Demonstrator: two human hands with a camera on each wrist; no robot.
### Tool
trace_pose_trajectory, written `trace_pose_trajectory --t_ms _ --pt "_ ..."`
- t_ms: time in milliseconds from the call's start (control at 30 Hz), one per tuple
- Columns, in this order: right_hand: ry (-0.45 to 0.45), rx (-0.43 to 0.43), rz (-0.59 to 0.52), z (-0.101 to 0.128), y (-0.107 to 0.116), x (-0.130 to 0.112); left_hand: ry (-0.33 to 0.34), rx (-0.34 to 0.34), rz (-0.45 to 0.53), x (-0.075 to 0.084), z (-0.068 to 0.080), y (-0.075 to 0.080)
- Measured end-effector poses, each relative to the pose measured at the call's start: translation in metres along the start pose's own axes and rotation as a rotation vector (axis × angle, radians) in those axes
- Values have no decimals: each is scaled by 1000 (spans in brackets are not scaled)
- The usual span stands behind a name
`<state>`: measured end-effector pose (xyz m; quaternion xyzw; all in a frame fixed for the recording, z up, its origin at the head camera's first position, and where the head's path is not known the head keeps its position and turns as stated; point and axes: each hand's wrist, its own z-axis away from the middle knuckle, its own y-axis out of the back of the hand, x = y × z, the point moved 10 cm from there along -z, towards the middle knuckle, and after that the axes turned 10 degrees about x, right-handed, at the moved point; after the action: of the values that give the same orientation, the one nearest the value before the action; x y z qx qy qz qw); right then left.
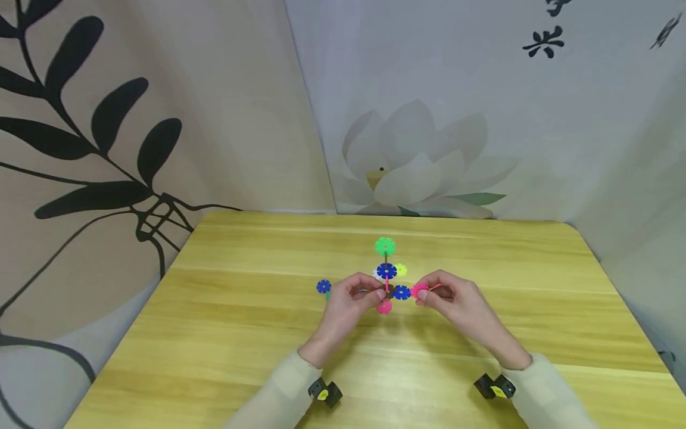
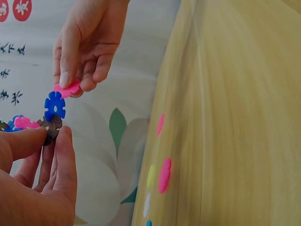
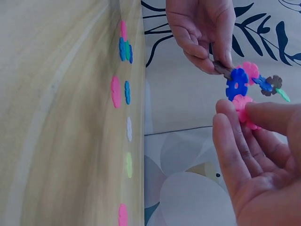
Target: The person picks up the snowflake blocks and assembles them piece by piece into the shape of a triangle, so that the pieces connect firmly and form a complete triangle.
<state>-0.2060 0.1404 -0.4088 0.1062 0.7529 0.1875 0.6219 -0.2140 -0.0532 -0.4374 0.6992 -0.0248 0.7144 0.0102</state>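
A chain of snowflake discs (image 1: 387,280) is held above the table (image 1: 241,333), pinched at its brown disc (image 2: 51,126) by the left hand (image 1: 348,304). A pink disc (image 1: 420,290), pinched by the right hand (image 1: 455,301), is not yet joined beside the blue disc (image 2: 55,106). The chain's long axis runs near to far; several loose discs remain on the table.

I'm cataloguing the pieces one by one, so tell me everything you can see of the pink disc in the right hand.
The pink disc is a small, flat, flower-shaped piece with notches round its rim, seemingly plastic. The right hand pinches it between thumb and fingertips, above the table. It sits right beside a blue disc at the end of the joined cluster gripped by the left hand; whether the two are slotted together cannot be told.
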Motion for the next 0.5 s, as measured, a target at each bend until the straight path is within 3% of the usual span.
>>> trace_pose_trajectory --t_ms 500 --pt "7 46 -46 0 -1 -4 65 36 -25 -7 0 0"
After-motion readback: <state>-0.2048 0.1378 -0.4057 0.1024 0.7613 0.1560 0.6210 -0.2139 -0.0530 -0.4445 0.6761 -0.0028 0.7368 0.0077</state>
